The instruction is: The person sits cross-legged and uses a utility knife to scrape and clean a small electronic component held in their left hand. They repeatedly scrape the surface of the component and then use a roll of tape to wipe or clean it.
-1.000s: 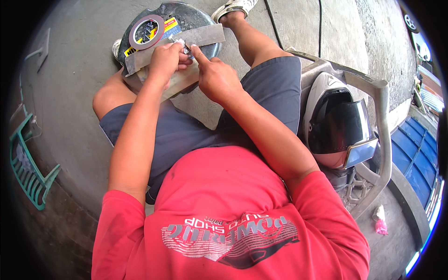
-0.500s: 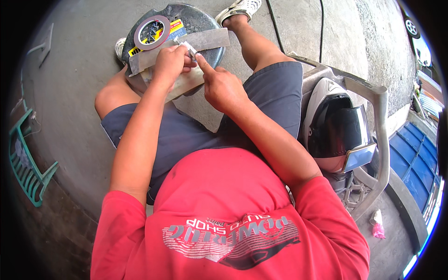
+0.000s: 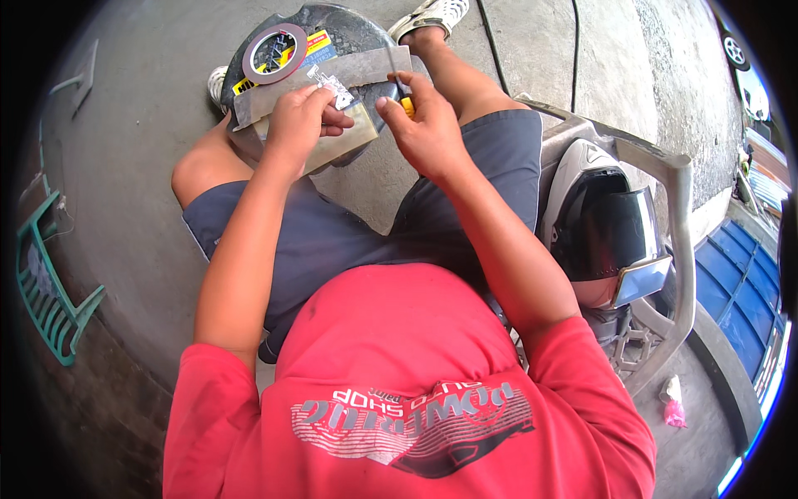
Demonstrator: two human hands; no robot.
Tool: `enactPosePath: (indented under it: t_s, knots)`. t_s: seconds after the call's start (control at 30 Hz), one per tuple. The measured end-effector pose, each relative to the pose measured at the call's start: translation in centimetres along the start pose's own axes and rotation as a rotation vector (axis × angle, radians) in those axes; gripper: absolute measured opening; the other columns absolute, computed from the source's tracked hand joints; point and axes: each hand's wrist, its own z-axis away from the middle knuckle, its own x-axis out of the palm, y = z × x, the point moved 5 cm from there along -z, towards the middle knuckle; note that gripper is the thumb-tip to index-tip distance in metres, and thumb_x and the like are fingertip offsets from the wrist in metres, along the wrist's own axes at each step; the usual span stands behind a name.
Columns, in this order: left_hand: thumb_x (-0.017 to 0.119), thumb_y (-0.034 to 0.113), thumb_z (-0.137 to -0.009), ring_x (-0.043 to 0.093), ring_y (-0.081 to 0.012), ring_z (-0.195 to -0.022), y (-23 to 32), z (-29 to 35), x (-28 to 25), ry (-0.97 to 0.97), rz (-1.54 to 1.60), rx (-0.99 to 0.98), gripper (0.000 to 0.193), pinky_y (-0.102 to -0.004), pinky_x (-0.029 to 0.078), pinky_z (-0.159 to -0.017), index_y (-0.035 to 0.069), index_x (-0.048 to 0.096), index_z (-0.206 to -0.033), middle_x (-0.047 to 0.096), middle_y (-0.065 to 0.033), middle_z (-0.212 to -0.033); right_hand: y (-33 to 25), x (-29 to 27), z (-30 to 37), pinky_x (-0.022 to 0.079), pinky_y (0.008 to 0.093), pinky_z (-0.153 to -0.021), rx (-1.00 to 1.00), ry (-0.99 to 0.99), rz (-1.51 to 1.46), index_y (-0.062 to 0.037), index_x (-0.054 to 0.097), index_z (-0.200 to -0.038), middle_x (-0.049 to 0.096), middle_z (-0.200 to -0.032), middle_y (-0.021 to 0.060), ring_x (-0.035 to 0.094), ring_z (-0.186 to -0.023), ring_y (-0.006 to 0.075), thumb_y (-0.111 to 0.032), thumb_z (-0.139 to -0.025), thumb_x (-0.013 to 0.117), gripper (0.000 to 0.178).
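My left hand (image 3: pixel 301 121) pinches a small silver-white cut-out piece (image 3: pixel 334 88) between thumb and fingers, over a round dark stool top (image 3: pixel 366 27). In my right hand (image 3: pixel 426 129), just right of the piece and apart from it, is a slim tool with a yellow handle (image 3: pixel 407 106); its exact kind is unclear. A long grey strip (image 3: pixel 366 68) lies across the stool behind my hands. Nearer to me sits a pale flat block or plate (image 3: pixel 349 137), partly hidden by my left hand. A roll of tape (image 3: pixel 298 41) rests at the stool's far left.
Yellow and blue printed packaging (image 3: pixel 319 50) lies partly under the tape. To my right, a black-and-white helmet (image 3: pixel 594 220) and a phone (image 3: pixel 642 281) sit on a worn chair (image 3: pixel 680 224). A green plastic chair (image 3: pixel 50 291) stands left. Dark cables (image 3: pixel 575 58) cross the floor.
My right hand has drawn away from the small piece to the right, and the yellow-handled tool now shows in it. The left hand keeps the piece, its other fingers looser.
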Motion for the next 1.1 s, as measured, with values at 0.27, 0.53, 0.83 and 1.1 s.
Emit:
enactPosePath:
  t_s: [0.27, 0.53, 0.83, 1.1]
  knots:
    - [0.059, 0.023, -0.112, 0.077, -0.0151, -0.076, 4.4, 5.5, 1.6, 0.035, -0.15, 0.334, 0.035, -0.0287, 0.06, -0.07, -0.003, 0.075, -0.098, 0.077, -0.0093, -0.083, -4.3, 0.4, 0.3, 0.057, 0.0364, -0.07, -0.179, -0.028, -0.122, 0.0016, 0.077, -0.096, 0.075, -0.08, 0.017, 0.071, -0.07, 0.0218, -0.023, -0.091, 0.081, 0.025]
    - [0.055, 0.024, -0.114, 0.078, -0.0177, -0.081, 5.2, 7.4, 1.4, -0.091, -0.134, 0.271, 0.033, -0.031, 0.064, -0.076, -0.002, 0.073, -0.106, 0.078, -0.0109, -0.088, -5.6, -0.4, 1.0, 0.052, 0.0355, -0.064, -0.234, -0.032, -0.075, 0.0029, 0.074, -0.09, 0.071, -0.075, 0.0159, 0.063, -0.065, 0.0179, -0.014, -0.093, 0.075, 0.017]
    - [0.056, 0.023, -0.113, 0.079, -0.0193, -0.077, 5.8, 7.3, 3.2, -0.068, 0.026, 0.29, 0.035, -0.0293, 0.062, -0.07, -0.005, 0.071, -0.098, 0.078, -0.0155, -0.084, -6.1, -0.4, 2.6, 0.052, 0.0404, -0.064, -0.416, 0.418, -0.061, 0.0006, 0.067, -0.084, 0.066, -0.074, 0.0158, 0.065, -0.066, 0.0285, -0.01, -0.094, 0.071, 0.015]
    - [0.055, 0.024, -0.113, 0.08, -0.0203, -0.078, 5.2, 7.1, 2.7, -0.072, 0.115, 0.239, 0.036, -0.0297, 0.063, -0.069, -0.005, 0.07, -0.097, 0.078, -0.0171, -0.083, -3.8, -2.8, 0.8, 0.05, 0.0339, -0.062, -0.123, 0.11, -0.249, 0.0003, 0.068, -0.086, 0.07, -0.074, 0.0082, 0.063, -0.064, 0.0156, -0.016, -0.102, 0.068, 0.023]
